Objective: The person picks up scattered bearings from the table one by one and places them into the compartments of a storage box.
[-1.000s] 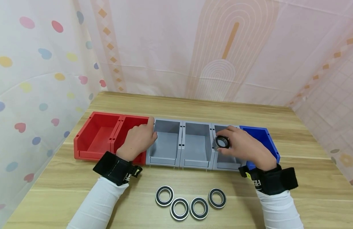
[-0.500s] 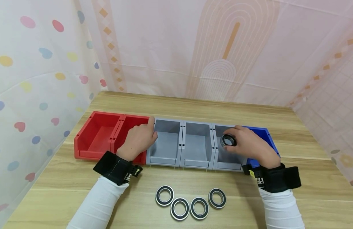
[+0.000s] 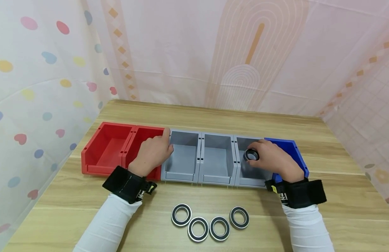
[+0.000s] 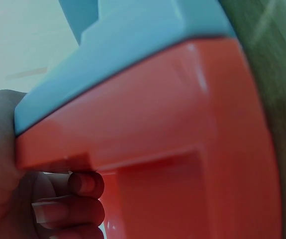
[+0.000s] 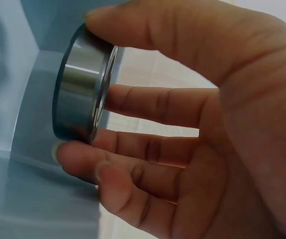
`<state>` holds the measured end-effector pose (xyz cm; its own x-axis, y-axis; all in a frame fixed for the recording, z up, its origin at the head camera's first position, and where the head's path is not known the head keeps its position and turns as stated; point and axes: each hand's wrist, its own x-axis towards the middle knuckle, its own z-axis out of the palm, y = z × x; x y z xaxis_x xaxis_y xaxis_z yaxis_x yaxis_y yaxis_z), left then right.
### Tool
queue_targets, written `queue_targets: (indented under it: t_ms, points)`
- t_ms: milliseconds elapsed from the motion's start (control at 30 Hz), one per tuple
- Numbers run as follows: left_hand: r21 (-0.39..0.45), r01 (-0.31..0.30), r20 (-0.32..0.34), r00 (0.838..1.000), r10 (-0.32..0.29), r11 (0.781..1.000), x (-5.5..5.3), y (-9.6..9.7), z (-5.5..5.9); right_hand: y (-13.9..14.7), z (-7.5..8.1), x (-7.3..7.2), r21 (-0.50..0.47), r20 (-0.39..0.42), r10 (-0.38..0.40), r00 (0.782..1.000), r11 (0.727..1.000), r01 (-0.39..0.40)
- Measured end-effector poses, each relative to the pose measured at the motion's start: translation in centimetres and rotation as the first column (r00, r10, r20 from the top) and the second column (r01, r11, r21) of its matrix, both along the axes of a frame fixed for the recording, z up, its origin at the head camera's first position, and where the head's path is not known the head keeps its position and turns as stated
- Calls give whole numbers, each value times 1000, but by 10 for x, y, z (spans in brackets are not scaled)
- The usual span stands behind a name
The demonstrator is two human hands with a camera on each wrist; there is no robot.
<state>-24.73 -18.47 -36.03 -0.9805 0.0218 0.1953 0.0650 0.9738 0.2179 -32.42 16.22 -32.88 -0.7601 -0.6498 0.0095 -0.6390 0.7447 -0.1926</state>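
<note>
In the head view my right hand (image 3: 274, 159) holds a ball bearing (image 3: 251, 154) over the third grey bin (image 3: 250, 182). The right wrist view shows the bearing (image 5: 81, 83) pinched on edge between thumb (image 5: 128, 25) and fingertips, its steel outer ring facing the camera. My left hand (image 3: 152, 152) grips the adjoining side walls of the second red bin (image 3: 141, 131) and the first grey bin (image 3: 181, 177). In the left wrist view its curled fingers (image 4: 73, 211) lie on the red wall's inner side (image 4: 147, 109).
Several bearings (image 3: 198, 239) lie flat on the wooden table (image 3: 150, 224) in front of the bins. Another red bin (image 3: 108, 150) ends the row at left, a middle grey bin (image 3: 216, 180) stands between, and a blue bin (image 3: 300, 157) ends it at right. A patterned curtain (image 3: 182, 52) hangs behind.
My right hand has moved slightly right with the bearing, from the near grey divider to over the third grey bin. The left hand and the bearings on the table have stayed put.
</note>
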Motion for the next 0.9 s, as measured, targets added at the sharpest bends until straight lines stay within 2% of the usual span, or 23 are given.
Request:
queue_targets:
  t_ms: [333, 633, 900]
  points:
    - [2, -10, 2, 1000, 10, 1000, 2, -2, 2, -7, 0, 1, 42, -3, -48, 999, 998, 49]
    - [16, -25, 13, 1000, 24, 1000, 4, -1, 0, -19, -17, -3, 71, 49, 43, 998, 996, -46]
    - [0, 1, -2, 1000, -1, 1000, 1, 1, 1, -19, -25, -2, 118, 28, 16, 999, 993, -19]
